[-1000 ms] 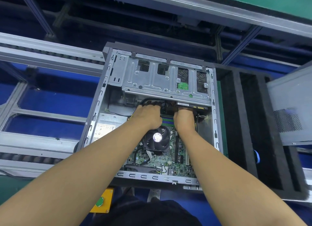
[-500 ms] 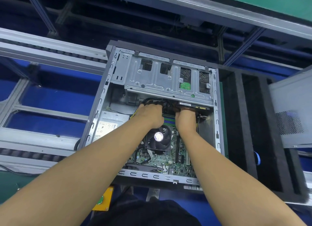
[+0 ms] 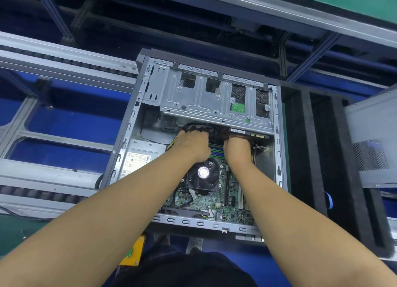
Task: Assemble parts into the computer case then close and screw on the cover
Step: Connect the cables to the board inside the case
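The open computer case (image 3: 133, 123) lies on its side, showing the motherboard (image 3: 217, 203), a black CPU fan (image 3: 203, 173), the power supply (image 3: 139, 155) and a metal drive cage (image 3: 206, 102). Both my hands reach in just below the cage. My left hand (image 3: 193, 144) curls its fingers round a bundle of black cables (image 3: 193, 124). My right hand (image 3: 236, 148) curls its fingers at the near edge of a labelled drive (image 3: 247, 133) under the cage; its fingertips are hidden. The grey cover panel (image 3: 376, 145) with a mesh vent leans at the right.
A black foam tray (image 3: 305, 158) with long slots stands to the right of the case. Grey conveyor rails (image 3: 53, 59) run along the left. A yellow box with a green button (image 3: 133, 252) sits near the front edge.
Both hands stay at the same spot under the drive cage. Only the camera has drifted slightly.
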Tool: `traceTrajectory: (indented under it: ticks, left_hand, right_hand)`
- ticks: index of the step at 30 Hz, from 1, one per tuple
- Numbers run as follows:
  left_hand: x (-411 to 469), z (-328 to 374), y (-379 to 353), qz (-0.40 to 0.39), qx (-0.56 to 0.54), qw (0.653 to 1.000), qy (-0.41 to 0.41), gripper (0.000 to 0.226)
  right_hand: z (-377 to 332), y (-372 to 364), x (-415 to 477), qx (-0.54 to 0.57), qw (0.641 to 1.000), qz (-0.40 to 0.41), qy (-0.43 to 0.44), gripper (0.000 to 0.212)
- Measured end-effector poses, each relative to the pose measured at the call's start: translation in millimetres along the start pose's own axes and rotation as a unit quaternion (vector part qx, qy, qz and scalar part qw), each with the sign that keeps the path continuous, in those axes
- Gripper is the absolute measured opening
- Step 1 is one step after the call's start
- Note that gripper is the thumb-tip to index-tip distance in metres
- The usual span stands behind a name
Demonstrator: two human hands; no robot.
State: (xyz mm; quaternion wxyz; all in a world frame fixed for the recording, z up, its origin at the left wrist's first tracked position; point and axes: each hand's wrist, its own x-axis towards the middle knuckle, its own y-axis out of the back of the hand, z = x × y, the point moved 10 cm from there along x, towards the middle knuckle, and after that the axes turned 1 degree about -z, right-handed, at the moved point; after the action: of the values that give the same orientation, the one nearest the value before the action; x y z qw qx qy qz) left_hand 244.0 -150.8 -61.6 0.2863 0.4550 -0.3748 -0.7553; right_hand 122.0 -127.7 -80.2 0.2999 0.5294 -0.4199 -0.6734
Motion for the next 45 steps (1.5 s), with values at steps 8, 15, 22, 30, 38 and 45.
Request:
traceTrajectory:
  ticks: [8, 15, 22, 30, 38, 45]
  left_hand:
    - [-0.2, 2.6, 0.6, 0.007, -0.003, 1.0, -0.005, 0.013]
    - [0.8, 1.9, -0.7, 0.006, 0.002, 1.0, -0.004, 0.019]
    - [0.9, 0.8, 0.1, 0.006, 0.0, 1.0, 0.0, 0.013]
    - [2.4, -1.1, -1.5, 0.011, 0.003, 1.0, -0.001, 0.007]
    - [3.2, -1.0, -0.9, 0.009, 0.008, 1.0, 0.009, 0.005]
    - [2.4, -0.9, -0.2, 0.009, 0.004, 1.0, 0.003, 0.005]
  right_hand:
    - [6.6, -6.5, 6.9, 0.058, 0.998, 0.015, -0.006, 0.029]
    - [9.5, -5.2, 3.8, 0.078, 0.997, -0.01, -0.025, 0.025]
    - [14.6, -0.7, 2.1, 0.116, 0.992, -0.006, -0.043, 0.026]
    - [10.8, -3.6, 1.4, 0.122, 0.992, 0.009, -0.025, 0.036]
    - [15.6, -13.9, 1.9, 0.163, 0.976, -0.119, -0.076, 0.035]
    - [11.7, -12.6, 5.3, 0.083, 0.99, -0.109, -0.043, 0.034]
